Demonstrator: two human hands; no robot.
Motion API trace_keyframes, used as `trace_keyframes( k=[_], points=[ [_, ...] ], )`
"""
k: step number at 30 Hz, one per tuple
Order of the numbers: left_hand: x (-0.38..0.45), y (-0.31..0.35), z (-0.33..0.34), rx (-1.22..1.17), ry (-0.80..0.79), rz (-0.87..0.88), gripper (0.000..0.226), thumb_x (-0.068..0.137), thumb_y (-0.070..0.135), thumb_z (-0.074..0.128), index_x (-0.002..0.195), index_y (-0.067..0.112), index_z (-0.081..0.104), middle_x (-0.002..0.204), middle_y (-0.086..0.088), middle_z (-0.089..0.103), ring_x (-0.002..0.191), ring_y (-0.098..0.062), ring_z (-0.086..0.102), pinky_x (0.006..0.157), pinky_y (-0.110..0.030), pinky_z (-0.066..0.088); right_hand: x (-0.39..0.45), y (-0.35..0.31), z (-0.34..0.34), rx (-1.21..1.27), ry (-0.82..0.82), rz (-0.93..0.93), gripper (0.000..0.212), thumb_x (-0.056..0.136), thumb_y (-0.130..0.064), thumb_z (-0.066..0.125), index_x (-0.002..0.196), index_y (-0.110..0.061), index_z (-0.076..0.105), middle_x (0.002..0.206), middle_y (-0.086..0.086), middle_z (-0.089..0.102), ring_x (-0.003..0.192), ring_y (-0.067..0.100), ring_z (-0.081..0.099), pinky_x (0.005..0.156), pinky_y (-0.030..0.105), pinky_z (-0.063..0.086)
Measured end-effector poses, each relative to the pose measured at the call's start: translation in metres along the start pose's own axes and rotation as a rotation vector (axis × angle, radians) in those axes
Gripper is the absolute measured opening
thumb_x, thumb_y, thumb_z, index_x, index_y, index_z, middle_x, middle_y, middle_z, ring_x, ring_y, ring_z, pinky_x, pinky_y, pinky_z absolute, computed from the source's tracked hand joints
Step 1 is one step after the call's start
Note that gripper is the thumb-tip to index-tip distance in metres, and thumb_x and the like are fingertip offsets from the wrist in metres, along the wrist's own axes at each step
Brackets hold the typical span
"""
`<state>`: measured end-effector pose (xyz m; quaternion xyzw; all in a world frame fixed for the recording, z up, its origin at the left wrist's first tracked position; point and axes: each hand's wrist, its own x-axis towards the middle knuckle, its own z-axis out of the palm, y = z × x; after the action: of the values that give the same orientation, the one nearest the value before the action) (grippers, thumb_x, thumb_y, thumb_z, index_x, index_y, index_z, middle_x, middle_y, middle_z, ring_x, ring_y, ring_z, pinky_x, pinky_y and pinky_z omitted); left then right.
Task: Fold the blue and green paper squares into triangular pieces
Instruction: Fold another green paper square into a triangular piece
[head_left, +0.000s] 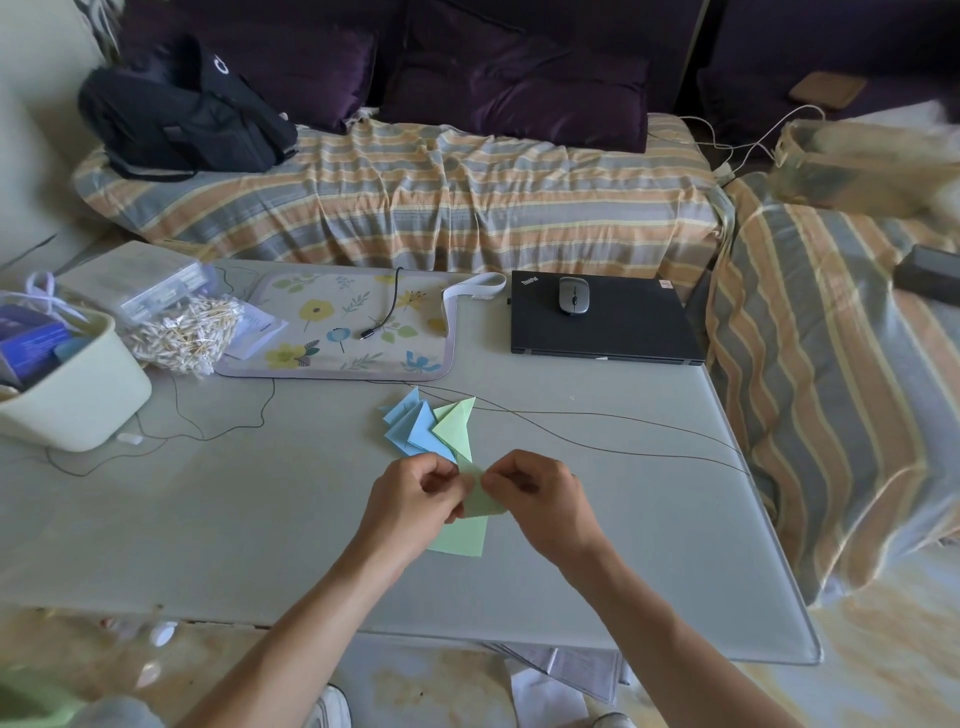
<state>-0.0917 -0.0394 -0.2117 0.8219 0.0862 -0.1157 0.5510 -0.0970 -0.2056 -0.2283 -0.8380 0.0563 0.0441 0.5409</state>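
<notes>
Green paper (480, 501) is pinched mid-fold by both the left hand (415, 501) and right hand (540, 499) at tabletop (208, 519) centre; finished blue triangles (410, 428) and green triangles (457, 426) lie at twelve o'clock, another green sheet (462, 540) at six.

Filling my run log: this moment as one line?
step: folding | left hand and right hand pinch green paper | green sheet beneath | folded triangles beyond | table

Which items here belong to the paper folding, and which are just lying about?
Job: green paper pinched by left hand and right hand; green sheet beneath; folded blue pieces; folded green piece.
Lying about: laptop, mouse, floral mat, bin, backpack.
</notes>
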Motion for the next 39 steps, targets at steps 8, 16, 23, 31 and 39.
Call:
trace_keyframes(
  k=[8,16,23,31,39],
  points=[
    [0.0045,-0.0021,0.0016,-0.111,0.013,0.009,0.008,0.090,0.019,0.076,0.082,0.017,0.076,0.074,-0.004,0.075,0.069,-0.016,0.069,0.087,-0.046,0.060,-0.0020,-0.0003,0.0026,0.098,-0.074,0.039,0.015,0.090,-0.025,0.069,0.076,-0.022,0.068,0.071,-0.006,0.069,0.064,0.007,0.057,0.064,0.026,0.046],
    [0.0008,0.0002,0.0048,-0.141,0.012,0.025,0.009,0.090,0.021,0.075,0.082,0.018,0.077,0.077,-0.003,0.076,0.074,-0.017,0.071,0.083,-0.039,0.060,-0.0021,-0.0041,0.0008,0.065,-0.070,-0.019,0.016,0.092,-0.023,0.068,0.076,-0.019,0.067,0.073,0.004,0.067,0.063,0.009,0.050,0.061,0.023,0.042],
    [0.0038,-0.0002,0.0025,-0.127,0.110,0.070,0.011,0.086,0.026,0.076,0.080,0.018,0.073,0.075,0.001,0.073,0.076,-0.022,0.070,0.086,-0.045,0.058,-0.0017,-0.0043,0.0054,0.067,-0.039,0.032,0.017,0.092,-0.027,0.066,0.076,-0.021,0.067,0.076,0.000,0.071,0.066,0.010,0.057,0.064,0.028,0.047],
    [0.0052,-0.0056,0.0087,-0.140,0.004,0.011,0.026,0.092,0.026,0.073,0.078,0.004,0.068,0.066,-0.004,0.063,0.064,-0.015,0.057,0.086,-0.051,0.057,-0.0030,-0.0022,0.0021,0.038,-0.035,0.011,0.020,0.094,-0.021,0.065,0.074,-0.018,0.062,0.061,-0.012,0.056,0.059,0.007,0.045,0.056,0.018,0.036],
    [0.0042,-0.0024,0.0063,-0.150,0.085,0.020,0.033,0.071,0.044,0.071,0.073,0.012,0.064,0.062,0.002,0.056,0.066,-0.016,0.049,0.071,-0.033,0.044,-0.0030,-0.0077,0.0040,0.064,-0.034,0.042,0.017,0.093,-0.024,0.065,0.077,-0.020,0.067,0.072,-0.001,0.069,0.065,0.013,0.058,0.064,0.026,0.046]
  ],
)
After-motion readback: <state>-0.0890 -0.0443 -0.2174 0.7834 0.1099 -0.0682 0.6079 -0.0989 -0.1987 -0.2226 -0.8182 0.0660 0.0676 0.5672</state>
